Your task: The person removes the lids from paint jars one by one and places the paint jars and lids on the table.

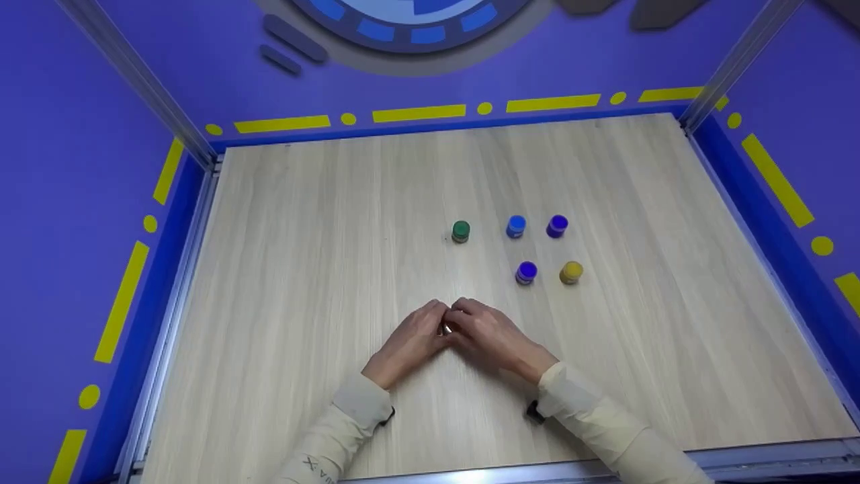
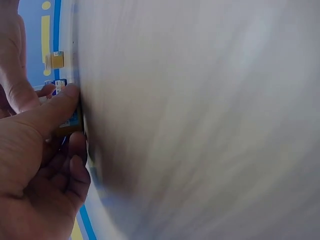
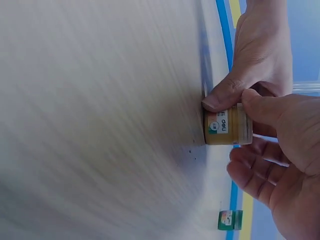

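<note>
Near the front middle of the table, my left hand and right hand meet around a small yellow paint jar. The jar stands upright on the wood, almost wholly covered by fingers in the head view. In the right wrist view the left hand grips the jar's body low down, its thumb beside the label. At the ridged, clear-looking lid the right hand has its thumb and fingers pinching. The left wrist view shows the left hand curled round the jar, partly hiding it.
Beyond the hands stand a green jar, a light blue jar, a purple jar, another purple jar and a second yellow jar. Blue walls with yellow marks enclose the wooden table at back and sides.
</note>
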Available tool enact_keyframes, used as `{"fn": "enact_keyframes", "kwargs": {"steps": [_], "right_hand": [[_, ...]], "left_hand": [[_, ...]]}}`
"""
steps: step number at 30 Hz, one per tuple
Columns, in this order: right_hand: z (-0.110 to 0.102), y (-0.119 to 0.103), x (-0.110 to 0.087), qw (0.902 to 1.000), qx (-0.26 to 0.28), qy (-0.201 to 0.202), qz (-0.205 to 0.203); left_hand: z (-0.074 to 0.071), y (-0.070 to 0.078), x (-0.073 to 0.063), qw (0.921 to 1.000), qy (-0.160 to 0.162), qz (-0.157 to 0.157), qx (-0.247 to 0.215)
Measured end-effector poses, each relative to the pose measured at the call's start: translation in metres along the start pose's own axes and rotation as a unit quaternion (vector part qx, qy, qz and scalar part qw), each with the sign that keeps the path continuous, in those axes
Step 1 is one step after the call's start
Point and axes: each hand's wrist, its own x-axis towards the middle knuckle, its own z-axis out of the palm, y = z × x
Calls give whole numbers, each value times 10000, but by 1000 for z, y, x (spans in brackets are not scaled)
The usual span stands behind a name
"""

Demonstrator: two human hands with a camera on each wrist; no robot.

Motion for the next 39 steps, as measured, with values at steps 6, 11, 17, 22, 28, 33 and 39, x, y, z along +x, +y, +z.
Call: {"fn": "enact_keyframes", "kwargs": {"steps": [6,11,17,22,28,33,39], "right_hand": [[-4,6,1,9971,-17,-181,-735],[-9,9,4,9916,-50,-397,-1229],[-14,16,4,9900,386,-503,-1258],[-17,16,2,9960,887,-67,89],[-13,-2,7,9796,633,850,1710],[-7,-20,10,9762,124,746,2033],[1,-33,12,9807,-444,639,1792]], "left_hand": [[1,0,-2,9995,-117,-44,-274],[4,-1,-1,9991,-60,-103,-416],[6,-2,2,9975,-88,-243,-661],[5,-3,2,9945,-154,-336,-977],[3,-5,3,9939,-95,-281,-1059],[2,-6,3,9965,-51,-171,-822],[3,-6,4,9990,47,43,-453]]}}
